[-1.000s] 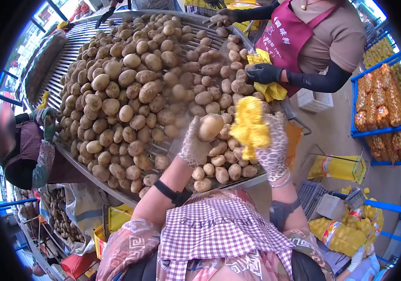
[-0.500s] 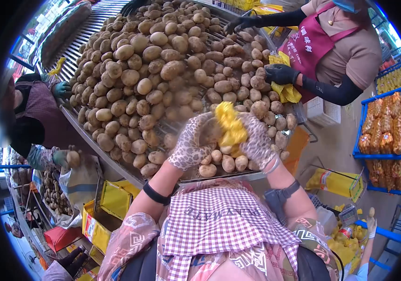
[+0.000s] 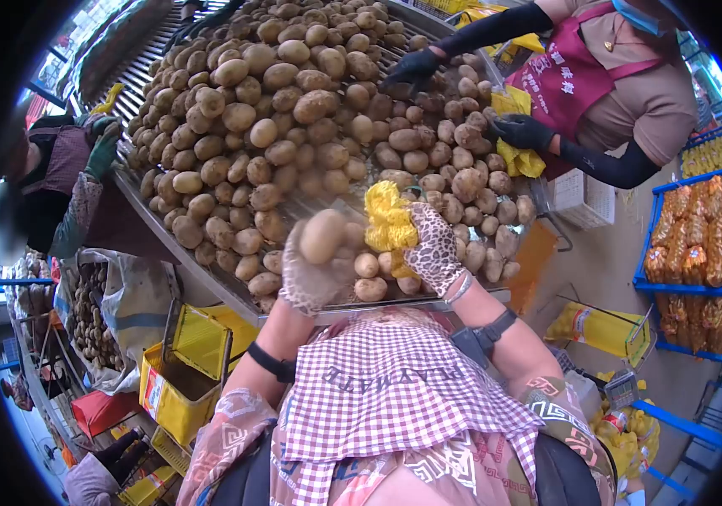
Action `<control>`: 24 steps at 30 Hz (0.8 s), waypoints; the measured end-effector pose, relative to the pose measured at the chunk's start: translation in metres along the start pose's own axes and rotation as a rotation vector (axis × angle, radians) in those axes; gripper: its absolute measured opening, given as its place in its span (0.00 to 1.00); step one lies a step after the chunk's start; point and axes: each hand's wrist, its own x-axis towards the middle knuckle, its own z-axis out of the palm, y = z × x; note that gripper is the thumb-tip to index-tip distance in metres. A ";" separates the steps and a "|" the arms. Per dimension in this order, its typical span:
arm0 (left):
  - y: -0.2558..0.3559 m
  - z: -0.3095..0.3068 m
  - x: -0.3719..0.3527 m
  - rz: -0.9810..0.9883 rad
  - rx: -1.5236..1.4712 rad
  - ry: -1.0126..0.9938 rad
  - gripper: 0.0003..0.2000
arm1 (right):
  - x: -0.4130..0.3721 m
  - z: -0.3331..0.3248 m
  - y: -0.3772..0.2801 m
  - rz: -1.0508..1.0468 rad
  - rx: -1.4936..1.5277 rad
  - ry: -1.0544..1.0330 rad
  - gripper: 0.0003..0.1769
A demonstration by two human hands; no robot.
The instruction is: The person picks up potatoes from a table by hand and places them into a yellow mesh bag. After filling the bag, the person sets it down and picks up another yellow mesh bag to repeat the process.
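My left hand point(image 3: 310, 282), in a leopard-print glove and smeared by motion, is closed round a potato point(image 3: 324, 237) near the front edge of the table. Part of another potato seems to show beside it, but blur hides how it is held. Bunched yellow mesh netting, a net bag point(image 3: 389, 218), hangs from my right hand point(image 3: 433, 251), which grips its right side in a matching glove. Several loose potatoes point(image 3: 369, 289) lie on the table just below the bag. A large heap of potatoes point(image 3: 234, 143) rises beyond my hands.
The metal table rim point(image 3: 336, 315) runs before my apron. At the right, a co-worker's dark-gloved hand point(image 3: 523, 131) is by yellow netting; another person's green glove point(image 3: 104, 152) is at the left. Yellow crates point(image 3: 177, 396) stand lower left, and a blue rack point(image 3: 698, 287) holds bagged potatoes.
My left hand has drawn left, apart from the net bag, and now has a potato. My right hand has shifted left with the bag. The left co-worker's hand has risen towards the table.
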 end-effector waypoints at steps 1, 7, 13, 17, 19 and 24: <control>0.004 -0.002 -0.008 -0.031 0.017 -0.113 0.28 | 0.000 -0.001 -0.012 0.176 0.226 0.024 0.25; -0.014 -0.010 -0.042 0.318 0.191 0.325 0.27 | -0.007 0.053 -0.027 -0.841 -0.082 -0.197 0.26; 0.056 -0.040 -0.174 0.823 0.195 0.380 0.24 | -0.042 0.001 0.062 0.374 0.425 0.362 0.18; 0.108 -0.119 -0.272 1.039 0.086 0.715 0.21 | -0.060 -0.042 0.111 0.906 0.922 0.639 0.24; 0.129 -0.156 -0.295 1.083 0.014 0.955 0.19 | -0.070 -0.050 0.134 0.915 1.025 0.627 0.24; 0.157 -0.225 -0.327 0.931 0.397 1.350 0.20 | -0.053 -0.045 0.097 0.869 0.957 0.529 0.22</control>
